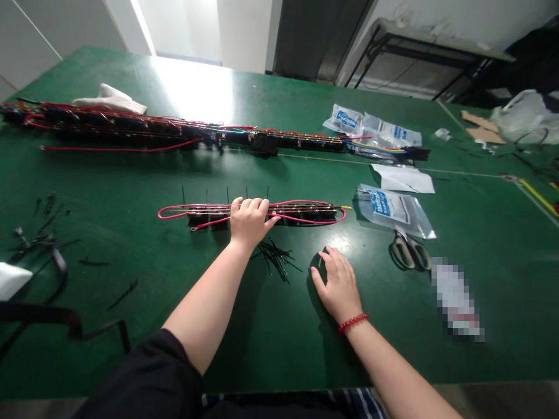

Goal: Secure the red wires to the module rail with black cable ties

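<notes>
A short row of black blocks wired with pink and red cables (301,212) lies across the middle of the green table (279,343), with thin black cable ties standing up along its far side. My left hand (250,221) rests on top of this assembly, fingers curled over it. A small heap of black cable ties (276,256) lies just in front of it. My right hand (338,285), with a red bead bracelet at the wrist, lies on the table beside that heap, fingers slightly bent, touching a dark piece at its fingertips.
A much longer wired assembly (144,131) stretches across the far side. Plastic bags (395,210) lie to the right, with scissors (408,251) near them. Black tie offcuts and straps (48,238) are scattered at left. White cloth (111,99) lies far left.
</notes>
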A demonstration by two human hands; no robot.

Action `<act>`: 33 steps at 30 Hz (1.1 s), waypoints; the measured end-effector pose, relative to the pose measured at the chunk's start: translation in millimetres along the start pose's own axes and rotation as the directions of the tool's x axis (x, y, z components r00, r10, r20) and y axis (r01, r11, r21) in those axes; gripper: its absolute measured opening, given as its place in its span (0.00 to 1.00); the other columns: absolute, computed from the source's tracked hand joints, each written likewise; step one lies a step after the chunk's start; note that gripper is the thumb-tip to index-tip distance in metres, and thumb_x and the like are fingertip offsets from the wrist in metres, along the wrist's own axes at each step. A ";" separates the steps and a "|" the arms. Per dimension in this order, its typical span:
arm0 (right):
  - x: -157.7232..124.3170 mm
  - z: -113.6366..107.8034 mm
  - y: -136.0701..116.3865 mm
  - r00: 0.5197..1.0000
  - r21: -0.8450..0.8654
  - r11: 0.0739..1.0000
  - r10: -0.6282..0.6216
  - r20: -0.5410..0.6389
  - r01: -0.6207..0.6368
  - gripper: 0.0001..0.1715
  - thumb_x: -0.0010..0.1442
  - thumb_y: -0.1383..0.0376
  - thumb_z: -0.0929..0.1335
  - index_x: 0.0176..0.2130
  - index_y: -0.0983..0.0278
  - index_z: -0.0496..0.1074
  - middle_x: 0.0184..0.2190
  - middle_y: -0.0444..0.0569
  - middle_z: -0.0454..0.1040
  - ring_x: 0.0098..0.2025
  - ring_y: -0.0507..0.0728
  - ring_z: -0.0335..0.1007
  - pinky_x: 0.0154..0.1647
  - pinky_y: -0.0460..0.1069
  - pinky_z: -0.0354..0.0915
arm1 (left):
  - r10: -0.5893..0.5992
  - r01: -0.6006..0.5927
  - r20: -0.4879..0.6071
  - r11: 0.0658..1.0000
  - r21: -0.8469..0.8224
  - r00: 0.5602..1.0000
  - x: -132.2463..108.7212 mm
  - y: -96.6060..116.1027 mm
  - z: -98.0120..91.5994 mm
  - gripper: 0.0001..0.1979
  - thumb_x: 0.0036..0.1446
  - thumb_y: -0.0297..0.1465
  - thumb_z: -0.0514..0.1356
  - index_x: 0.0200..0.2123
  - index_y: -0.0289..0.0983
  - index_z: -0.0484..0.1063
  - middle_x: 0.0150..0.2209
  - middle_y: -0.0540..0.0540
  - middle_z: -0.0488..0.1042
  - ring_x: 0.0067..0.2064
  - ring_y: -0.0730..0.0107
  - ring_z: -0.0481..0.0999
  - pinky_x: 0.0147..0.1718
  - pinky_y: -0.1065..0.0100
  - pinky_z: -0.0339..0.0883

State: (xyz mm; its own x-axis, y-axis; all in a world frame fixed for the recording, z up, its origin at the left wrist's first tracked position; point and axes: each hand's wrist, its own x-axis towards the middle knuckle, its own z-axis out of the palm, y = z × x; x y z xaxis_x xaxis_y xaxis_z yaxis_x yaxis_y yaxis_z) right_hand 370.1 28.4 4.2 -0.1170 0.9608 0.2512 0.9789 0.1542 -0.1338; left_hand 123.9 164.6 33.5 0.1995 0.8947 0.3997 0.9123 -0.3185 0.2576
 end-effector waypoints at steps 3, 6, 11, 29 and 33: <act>1.0 -0.2 2.0 1.000 0.003 1.000 -0.006 0.003 0.006 0.25 0.66 0.55 0.61 0.56 0.65 0.67 0.60 0.60 0.68 0.65 0.66 0.61 0.65 0.64 0.58 | 0.035 -0.035 -0.021 0.999 -0.001 0.999 -0.4 3.3 -2.1 0.18 0.61 0.45 0.60 0.50 0.42 0.72 0.54 0.41 0.75 0.53 0.50 0.71 0.58 0.48 0.54; 1.8 -0.6 2.6 1.000 -0.008 1.000 0.001 -0.003 -0.001 0.24 0.66 0.55 0.61 0.56 0.65 0.67 0.60 0.60 0.68 0.64 0.66 0.62 0.64 0.64 0.59 | 0.128 -0.127 0.040 0.992 -0.015 0.991 0.7 3.3 -0.6 0.20 0.62 0.43 0.59 0.54 0.41 0.71 0.56 0.42 0.74 0.55 0.52 0.71 0.56 0.52 0.58; 3.8 -2.7 -0.2 1.000 -0.010 1.000 0.008 0.019 -0.007 0.24 0.66 0.55 0.62 0.55 0.65 0.68 0.60 0.60 0.68 0.64 0.66 0.61 0.64 0.63 0.58 | 0.158 -0.154 0.077 0.986 -0.063 0.984 1.8 2.8 4.4 0.25 0.63 0.41 0.57 0.61 0.40 0.65 0.60 0.43 0.71 0.57 0.55 0.70 0.58 0.54 0.58; -4.4 -0.8 3.7 0.999 -0.023 0.999 -0.041 -0.028 0.040 0.24 0.66 0.58 0.62 0.57 0.66 0.67 0.61 0.60 0.67 0.66 0.66 0.59 0.65 0.65 0.58 | 0.109 -0.100 0.143 0.993 -0.069 0.984 -1.8 -1.2 -5.7 0.25 0.58 0.44 0.60 0.57 0.42 0.69 0.50 0.40 0.75 0.50 0.50 0.72 0.48 0.53 0.62; -6.4 0.0 8.5 0.997 -0.054 0.996 -0.074 -0.016 0.073 0.25 0.67 0.60 0.61 0.60 0.66 0.63 0.62 0.60 0.65 0.67 0.66 0.57 0.65 0.67 0.59 | 0.138 -0.129 0.146 0.989 -0.067 0.980 -1.6 -2.5 -4.8 0.23 0.59 0.45 0.60 0.55 0.42 0.71 0.49 0.41 0.76 0.49 0.52 0.73 0.46 0.54 0.64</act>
State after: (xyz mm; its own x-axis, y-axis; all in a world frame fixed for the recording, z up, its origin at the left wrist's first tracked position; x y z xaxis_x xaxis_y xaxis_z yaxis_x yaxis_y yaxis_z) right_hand 379.1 23.6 1.4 -0.1862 0.9429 0.2761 0.9754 0.2112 -0.0636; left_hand 119.6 162.4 36.4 0.3734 0.8782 0.2990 0.8526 -0.4518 0.2624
